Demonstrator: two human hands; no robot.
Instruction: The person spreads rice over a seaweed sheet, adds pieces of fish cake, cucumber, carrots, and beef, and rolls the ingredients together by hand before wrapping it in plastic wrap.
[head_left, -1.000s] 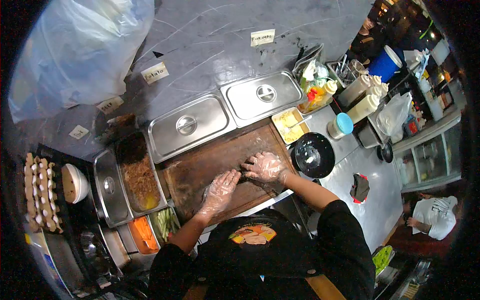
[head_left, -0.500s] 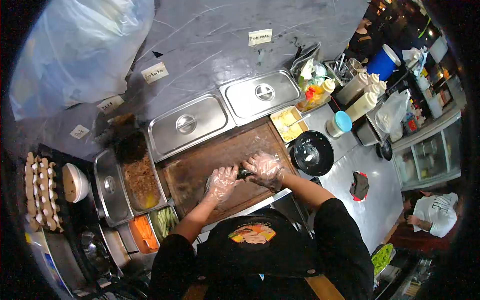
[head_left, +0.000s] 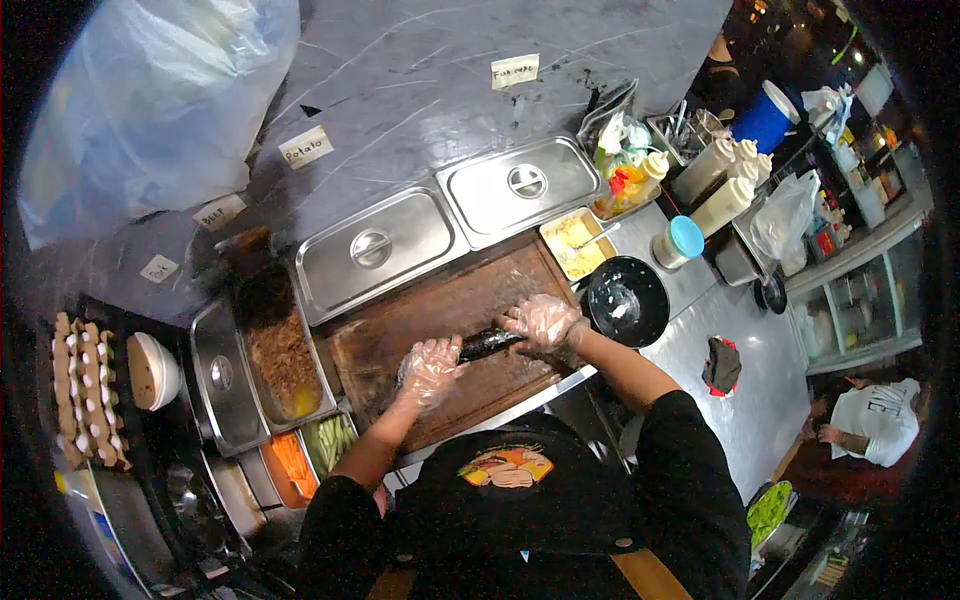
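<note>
A dark, shiny seaweed roll lies on the brown wooden cutting board, slightly slanted. Over its left end rests my left hand in a clear plastic glove, fingers curled down onto it. My right hand, gloved the same way, closes round the right end. The middle of the roll shows between the hands, while both ends are hidden under the gloves.
Two lidded steel pans border the board's far side. Carrot strips, cucumber strips and a pan of brown shredded filling stand left. At right are a black bowl, a yellow filling tray and squeeze bottles.
My hands have moved apart, the left one leftward and the right one rightward along the roll. More of the dark roll now shows between them.
</note>
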